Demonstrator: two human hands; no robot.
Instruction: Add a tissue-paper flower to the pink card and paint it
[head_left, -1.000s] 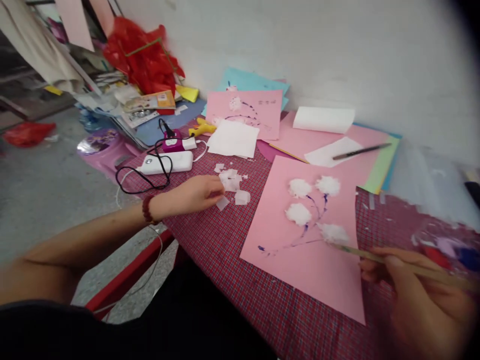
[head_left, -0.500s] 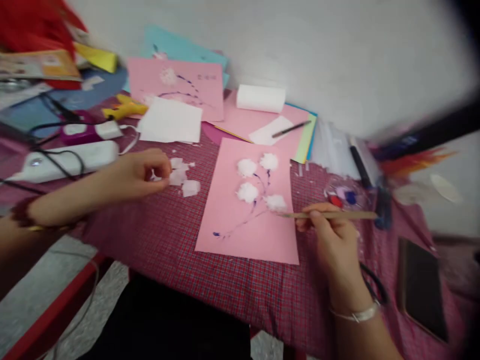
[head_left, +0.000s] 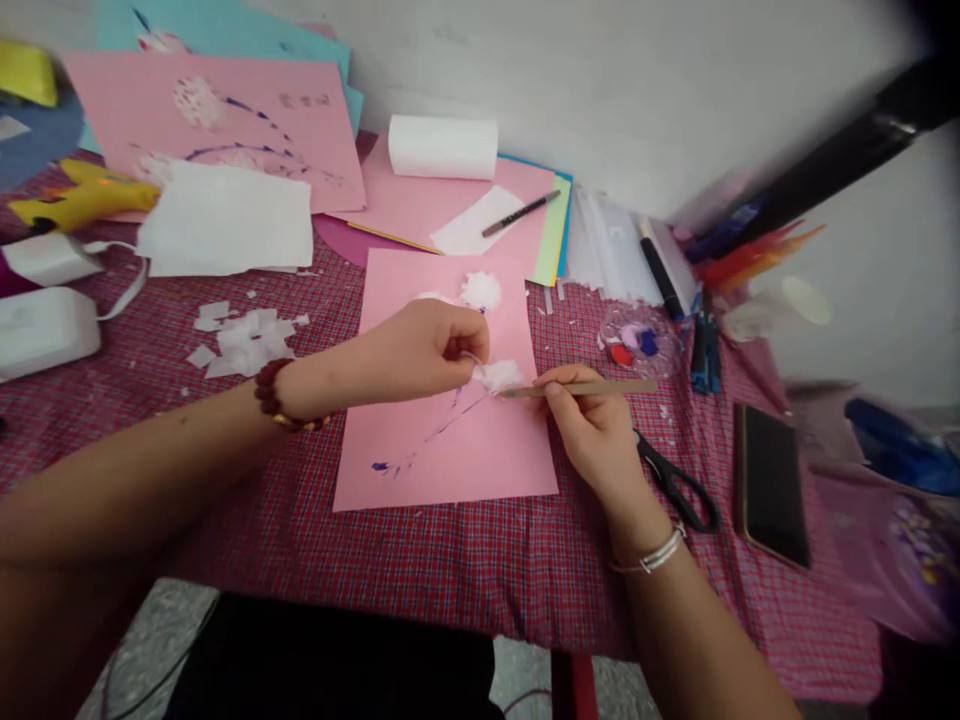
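A pink sheet [head_left: 450,465] with white paper-tuft flowers and a painted dark-blue branch lies before me on the checked cloth. Over its middle, my left hand [head_left: 450,345] pinches a small white paper piece [head_left: 474,362], mostly hidden by the fingers. It is close beside the lower right white flower [head_left: 501,376]. My right hand [head_left: 589,420] grips a thin, flat wooden stick [head_left: 615,387], whose tip is at that flower's lower edge. Left of the sheet lies a loose pile of white paper squares [head_left: 251,340]. My left forearm and hand cover some of the flowers.
Black-handled scissors [head_left: 682,485] and a phone [head_left: 772,485] lie to the right. Behind are a paint palette [head_left: 637,340], a white paper roll [head_left: 442,148], a marker [head_left: 521,213] and a stack of white sheets [head_left: 229,220]. A finished pink picture [head_left: 300,140] leans at back left.
My left hand has moved right from the paper squares to the flower on the pink sheet. The right hand still holds the stick at the flower. The view has shifted to the right.
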